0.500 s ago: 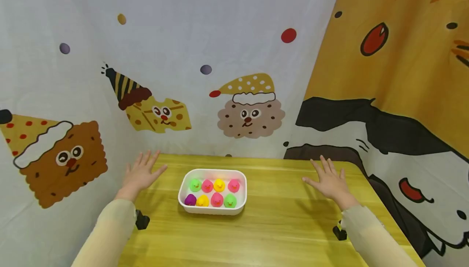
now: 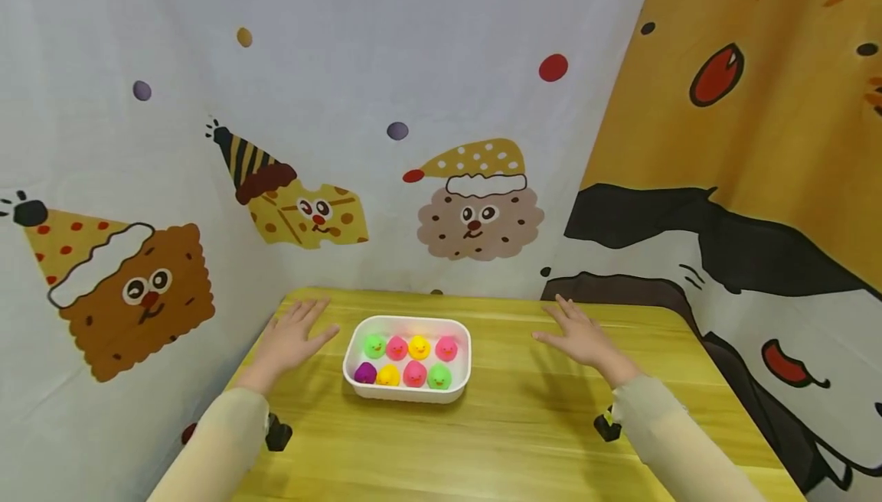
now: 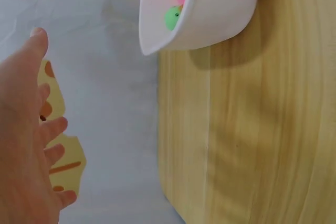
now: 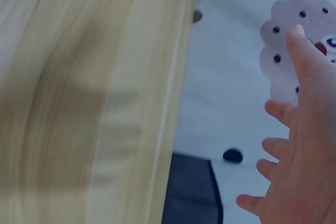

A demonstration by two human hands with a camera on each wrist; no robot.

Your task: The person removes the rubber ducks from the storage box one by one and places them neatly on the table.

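A white plastic tub (image 2: 407,393) stands on the table, holding several small toy ducks in two rows: green, pink, yellow and purple, such as the yellow duck (image 2: 419,347) in the back row. To the left of the tub my left hand (image 2: 292,337) hovers above the table, fingers spread and nothing in it. My right hand (image 2: 579,335) is held out on the other side, farther from the tub, its fingers also spread and bare. In the left wrist view a green duck (image 3: 172,18) shows near the tub's rim.
The wooden table (image 2: 441,456) has its back edge against a white cloth backdrop (image 2: 331,66) printed with cartoon snacks. An orange, black and white printed area (image 2: 758,180) hangs at the right. Black wrist devices, one of them the left device (image 2: 278,433), sit below the sleeves.
Both hands have moved inward toward the tub, the right one more clearly. The whole head view has shifted slightly, and the tub and ducks keep their places on the table.
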